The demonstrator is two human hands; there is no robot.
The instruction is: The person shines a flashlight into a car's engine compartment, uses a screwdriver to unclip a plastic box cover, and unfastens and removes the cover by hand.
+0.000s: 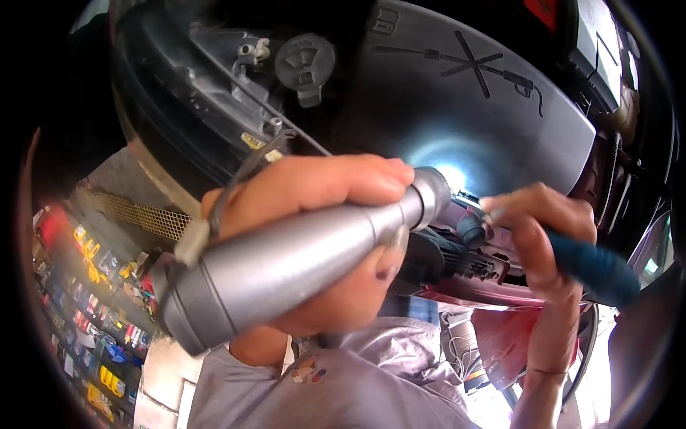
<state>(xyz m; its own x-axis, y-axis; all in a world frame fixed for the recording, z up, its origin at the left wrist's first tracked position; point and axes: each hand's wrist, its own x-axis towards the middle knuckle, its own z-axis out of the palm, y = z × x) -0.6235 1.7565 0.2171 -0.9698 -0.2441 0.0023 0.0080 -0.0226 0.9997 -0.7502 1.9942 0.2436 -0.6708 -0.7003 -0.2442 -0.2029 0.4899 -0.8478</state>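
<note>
My left hand (314, 186) is wrapped round a grey metal flashlight (286, 268), and a wrist strap hangs at its tail end. Its lit head points up and right, throwing a bright spot on the black plastic cover (514, 136). To the right, my right hand (547, 229) is closed round a tool with a dark blue handle (597, 268). The fingertips are close to the flashlight's head, beside a small teal-grey part (470, 227). The tool's working end is too small and glare-washed to make out.
A washer-fluid cap (306, 66) sits at the upper left of the engine bay, near a black trim edge (171, 121). The cover carries a crossed-out pressure-washer mark. Below the hands is red bodywork (500, 293). Many coloured items (100, 314) lie at the far left.
</note>
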